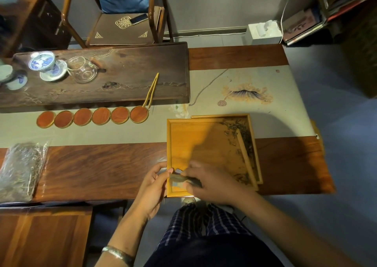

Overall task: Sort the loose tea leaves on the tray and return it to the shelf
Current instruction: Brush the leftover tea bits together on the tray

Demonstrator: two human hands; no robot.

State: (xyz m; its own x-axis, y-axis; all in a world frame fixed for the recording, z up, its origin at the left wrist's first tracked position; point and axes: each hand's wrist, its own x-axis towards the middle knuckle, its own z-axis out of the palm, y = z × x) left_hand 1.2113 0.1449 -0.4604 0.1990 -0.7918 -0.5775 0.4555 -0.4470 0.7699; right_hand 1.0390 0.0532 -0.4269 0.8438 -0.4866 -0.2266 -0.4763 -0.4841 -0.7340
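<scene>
A light wooden tray (195, 142) lies on the table's near right part, overlapping a second tray (258, 150) beneath it. Loose dark tea leaves (243, 142) lie along its right side, beside a thin wooden stick (243, 154). Over the tray's near left corner, my left hand (153, 187) and my right hand (214, 183) meet on a small clear packet of tea leaves (183, 179). The left fingers pinch its left end; the right hand covers its right end.
A clear bag of tea leaves (20, 168) lies at the table's left. Several round wooden coasters (91, 116) line the runner, with bamboo tongs (152, 89) on the dark tea board (126, 72) beside a gaiwan (42, 61) and glass pitcher (84, 70). A chair (122, 28) stands behind.
</scene>
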